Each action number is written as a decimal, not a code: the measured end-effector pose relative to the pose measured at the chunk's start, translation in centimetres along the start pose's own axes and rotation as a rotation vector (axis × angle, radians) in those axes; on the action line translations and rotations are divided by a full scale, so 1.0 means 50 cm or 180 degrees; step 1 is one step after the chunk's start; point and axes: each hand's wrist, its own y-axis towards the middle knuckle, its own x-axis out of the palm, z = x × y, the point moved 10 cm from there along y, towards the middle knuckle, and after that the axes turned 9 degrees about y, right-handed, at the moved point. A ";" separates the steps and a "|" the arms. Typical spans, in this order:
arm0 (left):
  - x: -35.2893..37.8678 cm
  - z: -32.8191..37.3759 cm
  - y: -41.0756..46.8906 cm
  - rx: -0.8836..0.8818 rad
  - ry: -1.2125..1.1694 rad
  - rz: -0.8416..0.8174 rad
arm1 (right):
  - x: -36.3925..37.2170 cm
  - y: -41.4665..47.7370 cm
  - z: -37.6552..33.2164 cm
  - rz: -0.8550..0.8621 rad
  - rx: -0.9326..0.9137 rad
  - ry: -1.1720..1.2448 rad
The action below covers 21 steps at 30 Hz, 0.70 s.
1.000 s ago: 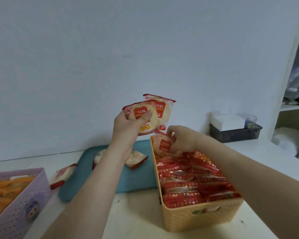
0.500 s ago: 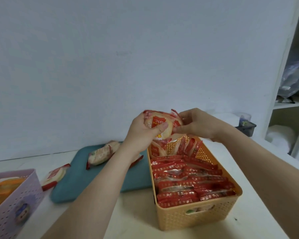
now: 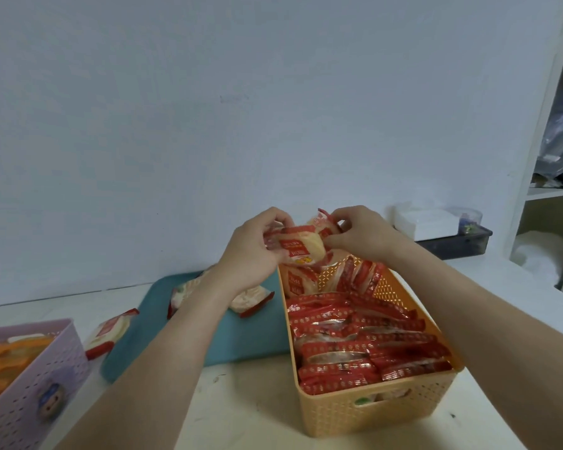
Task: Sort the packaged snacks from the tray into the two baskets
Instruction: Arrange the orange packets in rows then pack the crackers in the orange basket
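Observation:
Both hands hold red-and-white snack packets just above the far end of the orange basket. My left hand grips the front packet from the left. My right hand pinches the packet behind it from the right. The orange basket is packed with several red packets standing in rows. The teal tray lies left of it, with a packet or two partly hidden behind my left forearm. One more red packet lies off the tray's left edge. The purple basket at the bottom left holds orange packets.
A dark tray with a white box and a small clear container stands against the wall at the back right. White shelves rise at the right edge. The white wall runs close behind the table.
My hands have come together over the basket's far end. My right hand rose out of the basket and took hold of the packets that my left hand held up.

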 end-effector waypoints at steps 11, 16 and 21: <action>0.068 0.033 0.033 0.0415 0.0651 -0.0179 | 0.037 -0.038 0.020 -0.0946 0.0391 0.0837; 0.052 0.010 0.024 0.0057 0.0915 -0.0189 | -0.007 -0.002 0.032 -0.0056 0.0108 0.0177; 0.123 -0.024 -0.001 0.0176 0.2733 -0.1286 | -0.004 0.004 0.050 0.0033 0.0133 0.0196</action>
